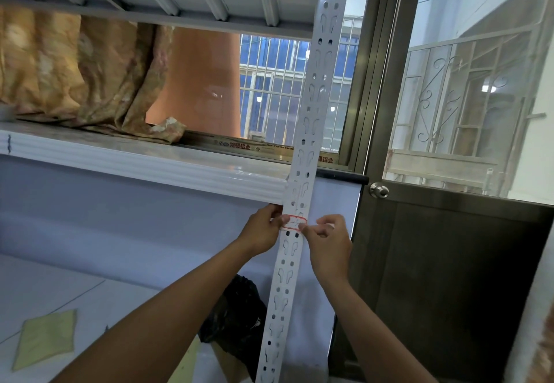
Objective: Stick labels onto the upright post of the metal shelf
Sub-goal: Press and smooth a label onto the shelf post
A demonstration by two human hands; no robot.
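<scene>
Our left hand (263, 232) and right hand (326, 241) meet on either side of the post (311, 106), fingers curled. Each pinches one end of a red-outlined label (294, 223), which lies flat across the post's perforated face. A cloth (48, 337) lies lower left, and a black bag (236, 313) sits behind the post. Farther off are the sill (150, 160), a curtain (90, 73), a shelf (180, 19) overhead and a door knob (378, 190).

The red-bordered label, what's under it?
The pale perforated upright post; the label lies across its front. The left hand and right hand hold its ends, so the post face beneath the label and fingertips is covered.
</scene>
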